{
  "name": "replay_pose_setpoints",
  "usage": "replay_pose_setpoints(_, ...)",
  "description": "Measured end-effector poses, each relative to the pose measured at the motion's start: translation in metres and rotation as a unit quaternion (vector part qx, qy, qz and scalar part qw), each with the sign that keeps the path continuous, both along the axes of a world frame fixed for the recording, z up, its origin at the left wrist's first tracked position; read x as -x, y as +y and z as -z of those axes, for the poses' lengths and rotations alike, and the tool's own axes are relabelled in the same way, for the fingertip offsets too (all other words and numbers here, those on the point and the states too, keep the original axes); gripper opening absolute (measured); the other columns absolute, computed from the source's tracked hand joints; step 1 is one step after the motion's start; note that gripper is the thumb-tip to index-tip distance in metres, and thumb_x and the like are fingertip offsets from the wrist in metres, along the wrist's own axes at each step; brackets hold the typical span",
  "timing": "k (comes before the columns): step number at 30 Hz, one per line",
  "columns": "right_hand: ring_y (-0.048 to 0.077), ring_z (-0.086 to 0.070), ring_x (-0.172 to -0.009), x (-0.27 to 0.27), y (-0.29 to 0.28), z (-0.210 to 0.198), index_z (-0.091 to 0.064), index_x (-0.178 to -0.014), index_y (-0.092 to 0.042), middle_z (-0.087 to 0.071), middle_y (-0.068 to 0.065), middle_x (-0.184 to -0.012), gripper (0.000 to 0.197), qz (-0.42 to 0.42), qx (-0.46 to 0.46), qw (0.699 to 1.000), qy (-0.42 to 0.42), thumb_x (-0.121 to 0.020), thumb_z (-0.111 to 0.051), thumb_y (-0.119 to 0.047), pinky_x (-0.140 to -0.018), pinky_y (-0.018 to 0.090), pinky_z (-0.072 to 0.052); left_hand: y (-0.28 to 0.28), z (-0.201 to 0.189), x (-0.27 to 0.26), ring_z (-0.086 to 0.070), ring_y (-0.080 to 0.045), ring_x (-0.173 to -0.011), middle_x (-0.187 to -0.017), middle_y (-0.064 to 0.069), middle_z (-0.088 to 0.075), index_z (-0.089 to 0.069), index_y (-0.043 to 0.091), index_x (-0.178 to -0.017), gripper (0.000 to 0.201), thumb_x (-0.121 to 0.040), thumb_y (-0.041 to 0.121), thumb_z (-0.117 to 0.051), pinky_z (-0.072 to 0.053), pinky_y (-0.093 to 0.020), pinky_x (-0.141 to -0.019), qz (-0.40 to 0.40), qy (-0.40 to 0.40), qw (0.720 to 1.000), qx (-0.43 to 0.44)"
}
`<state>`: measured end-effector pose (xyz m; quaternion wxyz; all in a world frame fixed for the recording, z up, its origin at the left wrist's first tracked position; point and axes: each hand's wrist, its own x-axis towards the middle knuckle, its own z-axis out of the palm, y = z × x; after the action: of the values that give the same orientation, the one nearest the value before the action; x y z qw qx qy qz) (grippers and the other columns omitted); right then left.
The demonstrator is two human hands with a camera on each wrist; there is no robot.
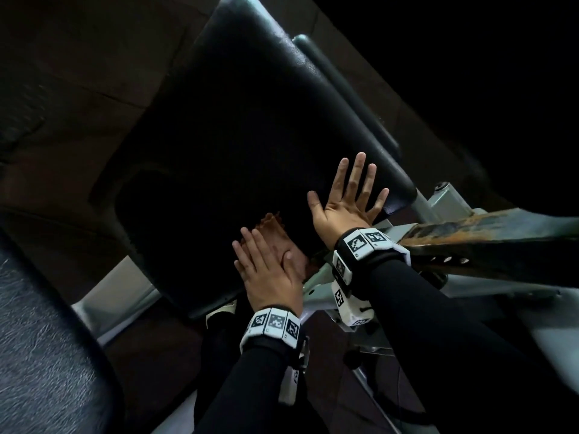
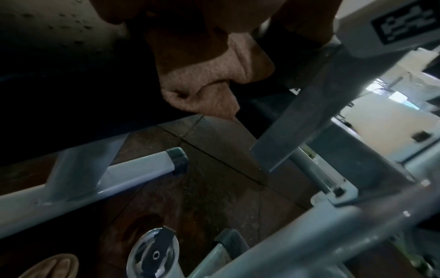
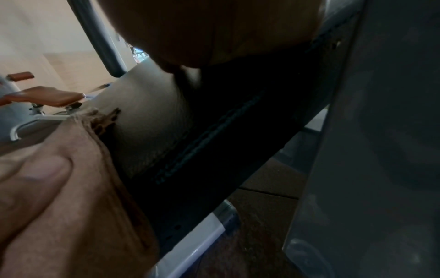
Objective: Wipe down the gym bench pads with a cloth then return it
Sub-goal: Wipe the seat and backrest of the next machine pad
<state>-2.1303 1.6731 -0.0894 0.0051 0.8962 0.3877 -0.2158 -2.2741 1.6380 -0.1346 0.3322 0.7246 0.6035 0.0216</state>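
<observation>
The black bench pad [image 1: 250, 136] fills the middle of the head view, tilted away from me. A brown cloth [image 1: 275, 236] lies on its near corner under my left hand [image 1: 263, 255], whose straight fingers and thumb press it flat. In the left wrist view the cloth [image 2: 209, 75] bunches and hangs past the pad's edge. To the right, my right hand [image 1: 341, 189] rests palm down on the pad with its fingers spread, holding nothing. The right wrist view shows the pad's stitched side [image 3: 214, 131] and the cloth's frayed edge [image 3: 100, 122] beside it.
Grey metal frame tubes [image 1: 119, 296] carry the pad, and a rusted bar [image 1: 485, 223] juts out at the right. Another grey textured pad [image 1: 37, 355] sits at the lower left. A lidded tumbler [image 2: 152, 252] stands on the dark brown floor tiles [image 2: 214, 150] beneath.
</observation>
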Motion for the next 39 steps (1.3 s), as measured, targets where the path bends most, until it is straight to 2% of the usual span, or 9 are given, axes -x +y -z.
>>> replay_pose_setpoints(3, 0.018, 0.046, -0.128, 0.000, 0.001, 0.000, 0.036, -0.137, -0.026, 0.050, -0.003, -0.139, 0.087, -0.005, 0.010, 1.000, -0.004, -0.082, -0.012, -0.073, -0.094, 0.044, 0.039, 0.005, 0.002, 0.001, 0.019, -0.025, -0.143, -0.153, -0.005, 0.023, 0.015, 0.009, -0.145, 0.067, -0.094, 0.044, -0.010, 0.005, -0.041, -0.117, -0.010, 0.012, 1.000, -0.008)
replay_pose_setpoints(10, 0.018, 0.049, -0.125, 0.000, 0.003, -0.001, 0.041, -0.132, -0.027, 0.048, -0.001, -0.140, 0.089, 0.002, 0.012, 1.000, 0.006, -0.082, -0.015, -0.075, -0.095, 0.047, 0.036, 0.042, 0.026, 0.041, -0.001, -0.030, -0.146, -0.159, -0.012, 0.001, -0.003, 0.004, -0.150, 0.063, -0.098, 0.027, -0.032, -0.003, -0.047, -0.116, -0.125, 0.045, 0.991, -0.032)
replay_pose_setpoints(15, 0.023, 0.040, -0.132, 0.001, 0.003, -0.001, 0.035, -0.138, -0.024, 0.043, 0.002, -0.144, 0.091, 0.001, 0.009, 1.000, 0.000, -0.084, -0.019, -0.073, -0.096, 0.047, 0.034, 0.051, 0.054, 0.089, -0.016, -0.034, -0.144, -0.157, -0.016, -0.015, -0.018, 0.002, -0.149, 0.059, -0.099, 0.026, -0.039, -0.011, -0.048, -0.114, -0.343, 0.054, 0.937, -0.018)
replay_pose_setpoints(20, 0.025, 0.036, -0.134, 0.001, 0.002, 0.000, 0.031, -0.140, -0.022, 0.040, 0.004, -0.146, 0.091, 0.002, 0.006, 1.000, -0.008, -0.084, -0.019, -0.073, -0.098, 0.049, 0.030, 0.030, 0.048, 0.074, -0.016, -0.038, -0.142, -0.155, -0.021, -0.017, -0.017, -0.001, -0.148, 0.062, -0.099, 0.032, -0.036, -0.013, -0.042, -0.112, -0.448, 0.032, 0.892, 0.039)
replay_pose_setpoints(22, 0.025, 0.036, -0.135, 0.000, 0.002, 0.001, 0.031, -0.140, -0.022, 0.040, 0.005, -0.146, 0.091, 0.001, 0.004, 1.000, -0.012, -0.084, -0.019, -0.073, -0.100, 0.050, 0.029, 0.019, 0.036, 0.052, -0.010, -0.042, -0.143, -0.155, -0.023, -0.011, -0.015, -0.005, -0.147, 0.061, -0.100, 0.025, -0.040, -0.007, -0.044, -0.114, -0.434, 0.007, 0.900, 0.046)
replay_pose_setpoints(25, 0.026, 0.035, -0.135, 0.000, 0.002, 0.001, 0.030, -0.141, -0.022, 0.038, 0.005, -0.148, 0.091, 0.003, 0.002, 1.000, -0.019, -0.084, -0.020, -0.072, -0.100, 0.051, 0.028, -0.001, 0.017, 0.011, -0.002, -0.048, -0.141, -0.153, -0.030, -0.007, -0.014, -0.012, -0.143, 0.060, -0.098, 0.016, -0.044, 0.000, -0.047, -0.118, -0.328, -0.036, 0.944, -0.004)
replay_pose_setpoints(30, 0.025, 0.034, -0.136, 0.001, 0.001, 0.003, 0.029, -0.141, -0.022, 0.036, 0.005, -0.148, 0.091, -0.002, -0.008, 1.000, -0.027, -0.084, -0.020, -0.073, -0.098, 0.047, 0.032, 0.023, 0.011, -0.017, 0.010, -0.034, -0.145, -0.157, -0.017, 0.006, -0.004, -0.001, -0.148, 0.063, -0.100, 0.026, -0.035, 0.023, -0.020, -0.106, -0.292, -0.024, 0.955, -0.036)
replay_pose_setpoints(35, 0.025, 0.033, -0.137, 0.001, 0.001, 0.004, 0.028, -0.142, -0.023, 0.035, 0.004, -0.149, 0.091, 0.001, -0.011, 0.999, -0.031, -0.083, -0.019, -0.073, -0.100, 0.050, 0.028, 0.048, 0.027, 0.024, 0.001, -0.036, -0.145, -0.157, -0.021, -0.001, -0.009, -0.004, -0.148, 0.060, -0.101, 0.024, -0.034, 0.008, -0.029, -0.115, -0.317, 0.004, 0.948, -0.042)
replay_pose_setpoints(39, 0.026, 0.032, -0.137, 0.002, 0.002, 0.002, 0.027, -0.142, -0.021, 0.035, 0.005, -0.149, 0.091, 0.003, -0.003, 1.000, -0.030, -0.083, -0.020, -0.072, -0.102, 0.051, 0.027, 0.024, 0.038, 0.057, -0.011, -0.045, -0.142, -0.151, -0.031, -0.012, -0.018, -0.013, -0.142, 0.056, -0.100, 0.019, -0.038, -0.004, -0.039, -0.118, -0.393, 0.015, 0.919, -0.033)
